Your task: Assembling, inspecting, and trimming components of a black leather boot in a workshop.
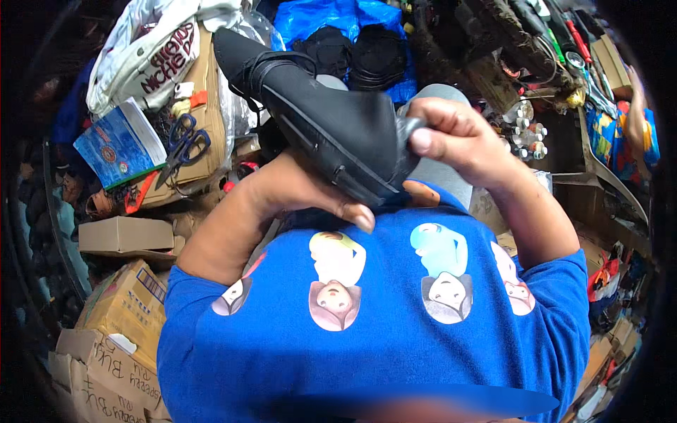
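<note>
A black boot [328, 120] lies slanted across the middle in front of my body, its narrow end with dark laces pointing to the upper left. My left hand [310, 187] holds it from below, the thumb lying along its near side and the other fingers hidden beneath. On the right, my right hand [462, 137] pinches the boot's wide end between thumb and bent fingers. A greyish, shiny edge shows at that pinch, blurred, and I cannot tell whether it is a separate piece. Black rounded pieces [377, 56] rest on blue plastic beyond the boot.
Scissors [185, 144] and a blue booklet [121, 144] lie on cardboard at the left, near a white printed bag [151, 53]. Cardboard boxes [127, 236] stand at the lower left. Several small bottles [525, 130] and tools [575, 39] crowd the right side.
</note>
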Demonstrator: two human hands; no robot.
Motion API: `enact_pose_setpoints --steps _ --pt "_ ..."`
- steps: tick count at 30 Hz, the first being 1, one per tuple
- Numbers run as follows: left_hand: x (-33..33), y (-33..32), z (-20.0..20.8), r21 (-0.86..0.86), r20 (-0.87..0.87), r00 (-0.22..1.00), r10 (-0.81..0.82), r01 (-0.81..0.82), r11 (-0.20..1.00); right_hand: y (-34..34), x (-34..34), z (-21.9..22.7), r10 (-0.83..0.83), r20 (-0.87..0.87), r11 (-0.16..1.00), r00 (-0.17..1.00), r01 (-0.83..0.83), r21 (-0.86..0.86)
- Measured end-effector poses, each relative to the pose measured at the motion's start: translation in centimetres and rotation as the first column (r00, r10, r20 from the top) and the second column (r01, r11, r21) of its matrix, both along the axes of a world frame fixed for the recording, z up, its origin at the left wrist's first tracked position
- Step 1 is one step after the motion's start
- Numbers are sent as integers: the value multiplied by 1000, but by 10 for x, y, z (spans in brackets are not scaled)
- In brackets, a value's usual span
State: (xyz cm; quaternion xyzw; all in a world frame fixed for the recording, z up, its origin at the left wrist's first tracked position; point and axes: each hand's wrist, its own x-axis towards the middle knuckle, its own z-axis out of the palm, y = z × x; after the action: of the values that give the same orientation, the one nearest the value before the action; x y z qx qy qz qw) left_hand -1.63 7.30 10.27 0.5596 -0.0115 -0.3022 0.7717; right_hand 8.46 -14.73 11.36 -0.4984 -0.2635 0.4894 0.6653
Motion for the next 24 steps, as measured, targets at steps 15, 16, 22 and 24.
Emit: enact_pose_setpoints --steps 15,16,22,24 --pt "-30 3 63 175 265 912 -314 275 946 -10 -13 46 56 668 971 742 -195 135" --pt "-20 4 66 241 291 801 -523 467 851 -9 -17 51 75 666 970 742 -209 124" --pt "-34 -5 72 -212 -71 889 -452 429 878 -23 -37 58 161 768 966 620 -257 5" --pt "-45 1 39 353 480 741 -470 328 876 -23 -23 52 196 844 970 498 -223 -93"
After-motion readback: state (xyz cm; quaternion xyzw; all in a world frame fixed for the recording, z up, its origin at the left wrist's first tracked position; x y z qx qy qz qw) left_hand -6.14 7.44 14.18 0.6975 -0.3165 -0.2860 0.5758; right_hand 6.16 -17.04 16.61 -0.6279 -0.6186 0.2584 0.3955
